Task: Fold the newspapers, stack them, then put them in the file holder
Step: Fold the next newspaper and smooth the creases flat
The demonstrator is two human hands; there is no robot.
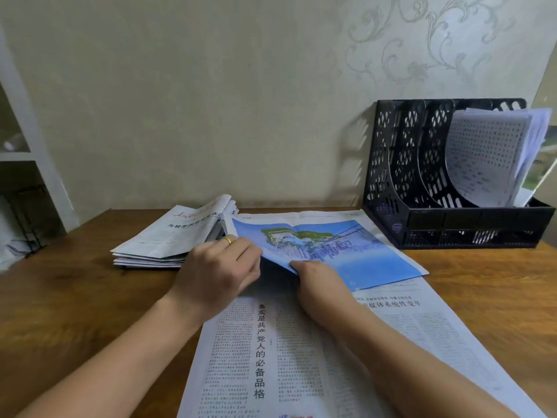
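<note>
An open newspaper [301, 342] lies spread on the wooden table in front of me, with a blue picture page [346, 251] at its far part. My left hand [220, 267], wearing a gold ring, grips the lifted left edge of that blue page. My right hand [319, 276] pinches the same raised edge from the right. A stack of folded newspapers [168, 239] sits at the left rear. The black mesh file holder [391, 176] stands at the right rear, with papers [488, 155] leaning in its rightmost slot.
The wooden table [75, 312] reaches back to a papered wall. A white shelf unit [36, 140] stands at the far left beyond the table's edge. Bare tabletop shows at the left and at the right front of the file holder.
</note>
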